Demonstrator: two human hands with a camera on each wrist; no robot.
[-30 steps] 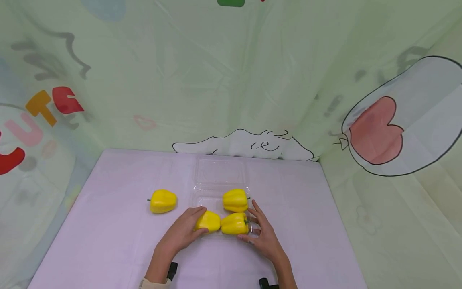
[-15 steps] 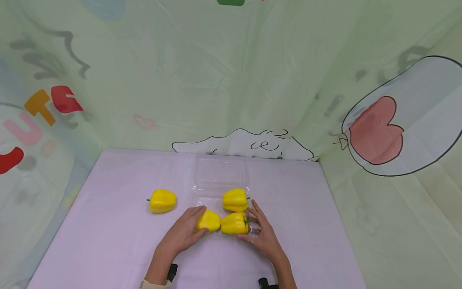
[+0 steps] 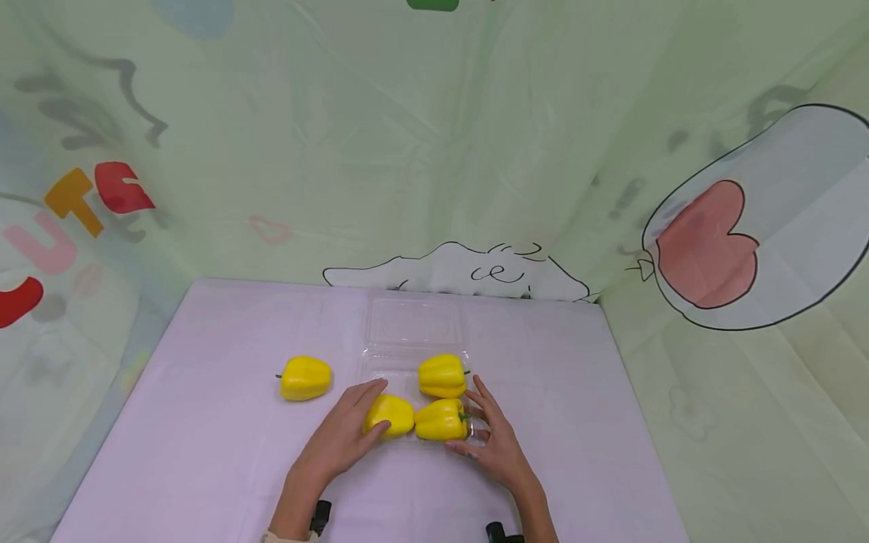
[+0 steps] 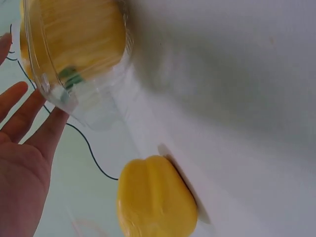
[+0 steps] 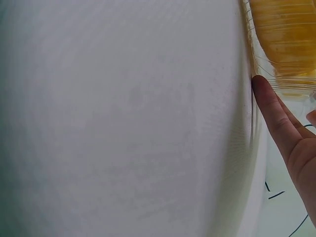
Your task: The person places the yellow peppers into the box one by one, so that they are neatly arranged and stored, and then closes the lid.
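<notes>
A clear plastic clamshell box (image 3: 370, 365) lies with its lid (image 3: 413, 323) folded back. Three yellow bell peppers are in its base: the back right pepper (image 3: 443, 376), the front right pepper (image 3: 441, 419) and the front left pepper (image 3: 395, 416). Beside this last one is my left hand (image 3: 342, 431), fingers loosely extended; in the left wrist view, fingertips touch or nearly touch the box wall. My right hand (image 3: 498, 445) rests around the right side of the box, and a straight finger (image 5: 270, 101) touches its wall. The back left part of the base holds no pepper.
A loose yellow bell pepper (image 3: 305, 378) lies on the white tablecloth (image 3: 224, 452) left of the box. Behind the table hangs a pale green printed curtain (image 3: 380, 151), with more of it along both sides.
My left hand has loosened from the front left pepper, its fingers lifting and spreading slightly leftward. The right hand and the peppers have stayed in place.
</notes>
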